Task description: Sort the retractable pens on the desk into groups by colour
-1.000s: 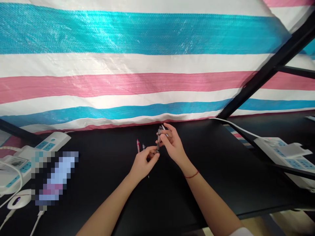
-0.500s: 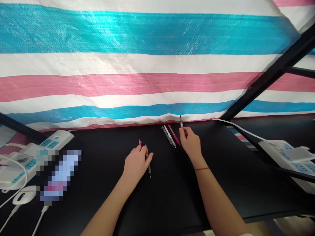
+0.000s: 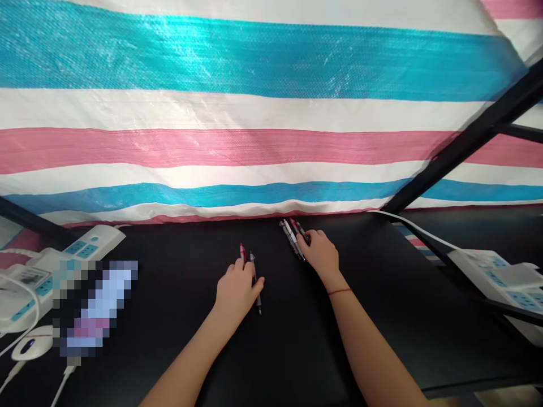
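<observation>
My left hand [image 3: 236,288] rests on the black tabletop over a red pen [image 3: 242,251] and a grey pen [image 3: 258,299]; its thumb is spread to the side, across the grey pen. Farther right, my right hand [image 3: 320,253] has its fingers closed on a dark pen [image 3: 302,230] at the end of a row of pens. Beside that pen lie a red pen [image 3: 293,223], partly covered, a white pen [image 3: 291,232] and a grey pen [image 3: 288,238], side by side and slanted.
Power strips stand at the left [image 3: 91,243] and right [image 3: 475,257]. A blurred phone [image 3: 108,299] and a white mouse-like device [image 3: 34,342] lie at left. Striped sheeting [image 3: 254,147] hangs behind; a black metal bar [image 3: 458,144] slants at right.
My right hand has brought the dark pen left and down beside the row of pens. My left hand has shifted slightly down. The view has moved a little.
</observation>
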### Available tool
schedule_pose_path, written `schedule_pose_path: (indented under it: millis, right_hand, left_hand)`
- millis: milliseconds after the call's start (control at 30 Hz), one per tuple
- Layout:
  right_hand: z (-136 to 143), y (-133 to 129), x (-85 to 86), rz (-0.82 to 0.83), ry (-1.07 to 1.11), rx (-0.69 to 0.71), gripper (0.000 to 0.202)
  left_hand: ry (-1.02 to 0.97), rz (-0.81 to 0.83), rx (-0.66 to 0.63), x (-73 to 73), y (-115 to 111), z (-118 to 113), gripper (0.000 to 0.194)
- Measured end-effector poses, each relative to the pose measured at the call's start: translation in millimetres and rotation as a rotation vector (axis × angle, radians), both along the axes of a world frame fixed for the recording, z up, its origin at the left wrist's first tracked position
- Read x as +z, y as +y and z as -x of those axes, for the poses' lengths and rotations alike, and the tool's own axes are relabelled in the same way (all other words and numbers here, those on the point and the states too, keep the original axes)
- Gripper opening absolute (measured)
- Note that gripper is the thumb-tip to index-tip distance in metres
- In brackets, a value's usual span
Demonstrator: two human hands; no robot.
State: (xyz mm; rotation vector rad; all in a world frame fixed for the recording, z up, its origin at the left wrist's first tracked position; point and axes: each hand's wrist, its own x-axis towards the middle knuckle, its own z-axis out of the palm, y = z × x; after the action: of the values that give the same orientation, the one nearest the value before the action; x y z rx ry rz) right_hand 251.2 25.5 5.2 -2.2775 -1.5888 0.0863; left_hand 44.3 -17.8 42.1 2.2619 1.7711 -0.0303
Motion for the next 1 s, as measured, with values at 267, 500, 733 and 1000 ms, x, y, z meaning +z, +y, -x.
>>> schedule_pose_path:
  millis: [267,500,733,1000]
  right_hand:
    - [4,-1,-5.5,-0.064,0.015,0.072,0.022]
    - [4,1,-8.1,-0.303,0.004,0.122,0.025]
    - [27,-17,11.4,-0.257,0.305,0.422,0.024]
    - [44,-22,17.6,-0.138,1.003,0.468,0.031]
  left_hand:
    - [0.019,-0.039,0.031,-1.4,3,0,0.019]
    - [0.016,-0.115,0.010,-7.1,5,1,0.020]
    - [-0.057,-0.337,-0.089,-18.8,5,-1,0.015]
    - [-0.310,-0.539,-0.258,-22.9,12,3,0.013]
